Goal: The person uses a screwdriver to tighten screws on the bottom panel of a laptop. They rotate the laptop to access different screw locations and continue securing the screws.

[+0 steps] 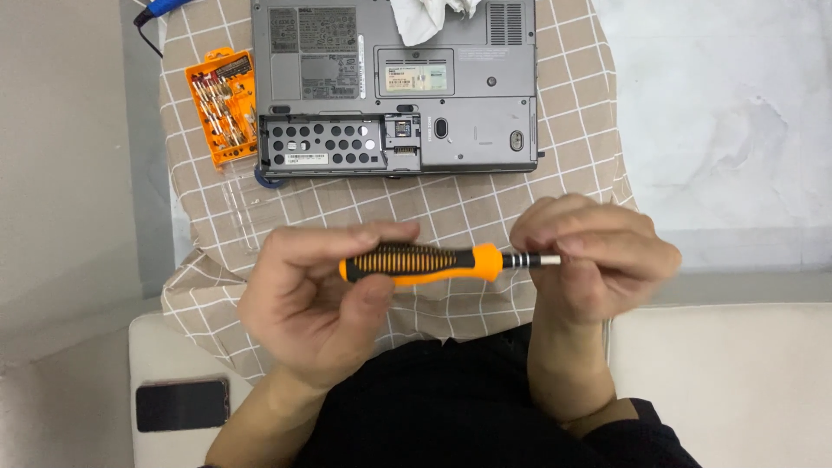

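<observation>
An orange and black screwdriver [425, 263] lies level between my hands, in front of my body. My left hand [312, 299] grips its ribbed handle between thumb and fingers. My right hand [598, 260] pinches the silver metal end of the shaft, and the tip is hidden behind those fingers. Beyond the hands a grey laptop [468, 95] lies upside down on a beige checked cloth [485, 204], with one bay open and showing a perforated metal plate.
An orange case of screwdriver bits [223, 104] lies open left of the laptop. A white crumpled tissue [425, 16] rests on the laptop's far edge. A dark phone [182, 404] sits on the white seat at lower left. A blue tool [160, 9] is at the top left.
</observation>
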